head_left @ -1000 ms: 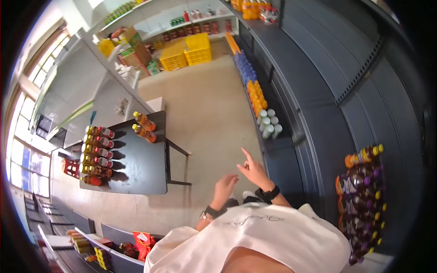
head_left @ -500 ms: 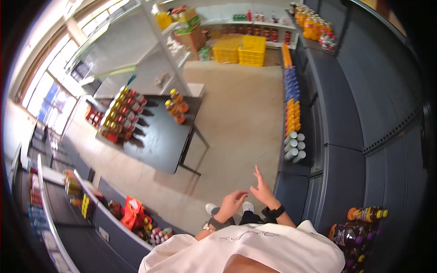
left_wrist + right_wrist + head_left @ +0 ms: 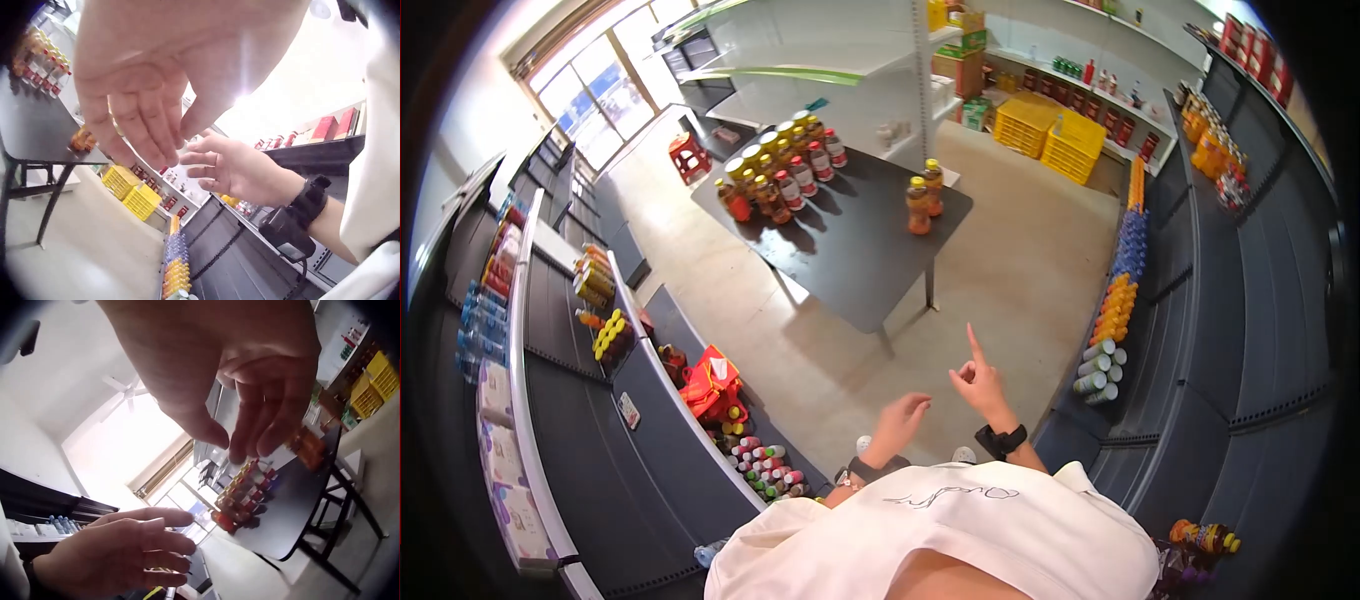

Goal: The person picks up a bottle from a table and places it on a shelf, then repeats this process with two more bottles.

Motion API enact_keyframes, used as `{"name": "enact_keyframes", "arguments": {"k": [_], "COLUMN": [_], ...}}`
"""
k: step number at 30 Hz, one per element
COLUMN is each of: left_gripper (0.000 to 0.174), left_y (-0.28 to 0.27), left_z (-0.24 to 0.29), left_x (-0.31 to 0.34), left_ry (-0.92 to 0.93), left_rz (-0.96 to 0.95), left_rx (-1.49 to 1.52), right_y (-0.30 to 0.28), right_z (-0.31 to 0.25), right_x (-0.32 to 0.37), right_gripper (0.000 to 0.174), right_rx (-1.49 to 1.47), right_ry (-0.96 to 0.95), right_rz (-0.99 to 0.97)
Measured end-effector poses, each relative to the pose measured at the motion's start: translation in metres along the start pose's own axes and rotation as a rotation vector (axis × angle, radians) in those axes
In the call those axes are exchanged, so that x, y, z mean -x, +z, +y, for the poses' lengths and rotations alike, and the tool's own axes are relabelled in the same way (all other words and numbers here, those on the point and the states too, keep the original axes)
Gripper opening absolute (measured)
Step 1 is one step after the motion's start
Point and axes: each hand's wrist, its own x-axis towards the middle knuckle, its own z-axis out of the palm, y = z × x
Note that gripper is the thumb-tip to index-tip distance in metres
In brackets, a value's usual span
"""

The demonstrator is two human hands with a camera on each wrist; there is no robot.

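Observation:
My left hand (image 3: 897, 425) is held out in front of my body, its fingers loosely bent and holding nothing. Beside it, the right hand (image 3: 982, 388) has its index finger stretched forward while the other fingers bend in; it too holds nothing. Both hands hover apart over the floor, on the near side of a dark table (image 3: 850, 265). On that table, rows of drink bottles (image 3: 795, 175) with yellow and red labels or caps stand at the left. Two amber bottles (image 3: 919, 207) with yellow caps stand near its right edge.
A dark shelf (image 3: 1190, 330) on the right bears orange bottles (image 3: 1116, 308) and pale cans (image 3: 1100, 371). At left, another shelf (image 3: 570, 440) holds several drinks, with a red bag (image 3: 712, 383) lower down. Yellow crates (image 3: 1072, 146) stand at the back; a red stool (image 3: 688, 158) is by the doorway.
The head view has swung left, so the table and right-hand shelf sit farther right and more of the left shelf shows. Both hands stay in front of the body, holding nothing.

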Motion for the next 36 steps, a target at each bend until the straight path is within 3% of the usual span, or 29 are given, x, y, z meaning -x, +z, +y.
{"name": "enact_keyframes", "arguments": {"k": [3, 8, 14, 20, 27, 29, 33, 36], "left_gripper": [0.02, 0.02, 0.022, 0.027, 0.023, 0.021, 0.022, 0.022], "left_y": [-0.046, -0.128, -0.204, -0.244, -0.263, -0.276, -0.309, -0.343], "left_z": [-0.037, -0.061, -0.108, -0.129, -0.146, -0.145, -0.149, -0.169], "left_x": [0.005, 0.026, 0.058, 0.073, 0.058, 0.051, 0.028, -0.004], "left_ry": [-0.085, -0.118, -0.178, -0.268, -0.267, -0.27, -0.305, -0.296], "left_rz": [0.109, 0.263, 0.384, 0.453, 0.492, 0.458, 0.48, 0.516], "left_rx": [-0.012, -0.009, -0.02, -0.017, -0.034, -0.049, 0.019, -0.002], "right_y": [0.059, 0.142, 0.202, 0.251, 0.278, 0.292, 0.315, 0.341], "right_z": [-0.036, -0.079, -0.128, -0.139, -0.151, -0.147, -0.151, -0.155], "right_x": [-0.016, -0.045, -0.07, -0.081, -0.116, -0.134, -0.167, -0.207], "right_gripper": [0.088, 0.085, 0.084, 0.094, 0.091, 0.092, 0.095, 0.097], "right_rx": [0.039, -0.062, -0.071, -0.01, -0.044, 0.008, 0.165, 0.112], "right_ry": [-0.011, -0.187, -0.3, -0.212, -0.233, -0.356, -0.278, -0.338], "right_rz": [-0.006, -0.129, -0.168, -0.275, -0.293, -0.234, -0.276, -0.306]}}
